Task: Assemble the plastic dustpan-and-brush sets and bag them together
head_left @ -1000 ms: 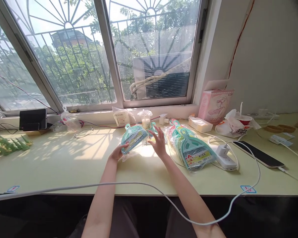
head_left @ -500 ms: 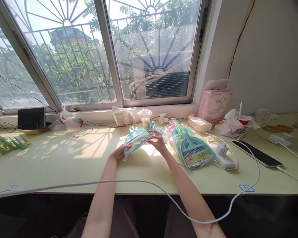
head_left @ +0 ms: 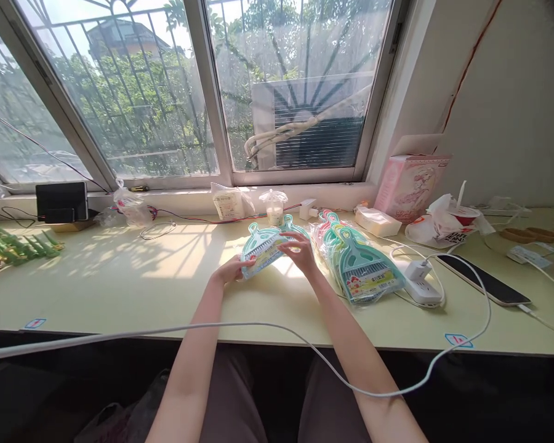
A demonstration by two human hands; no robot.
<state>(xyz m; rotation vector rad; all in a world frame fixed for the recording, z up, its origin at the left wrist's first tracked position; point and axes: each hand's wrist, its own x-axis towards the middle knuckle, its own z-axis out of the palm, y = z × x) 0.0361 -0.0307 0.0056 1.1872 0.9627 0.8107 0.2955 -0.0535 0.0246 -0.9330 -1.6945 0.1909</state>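
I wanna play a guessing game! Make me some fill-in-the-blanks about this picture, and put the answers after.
1. The left hand holds a plastic-wrapped ____ and brush set.
2. The upright box by the window is mostly ____.
3. The black phone lies to the ____ of the pile of sets.

Missing words: dustpan; pink; right.

Hands: two
Dustpans: one held, one just behind it, at least three in the pile, whose overlap hides the exact number
Phone: one
Tablet: one
Pink box: one
Lidded cup: one
Power strip: one near the phone
Stickers: two
Brown dishes: at least two
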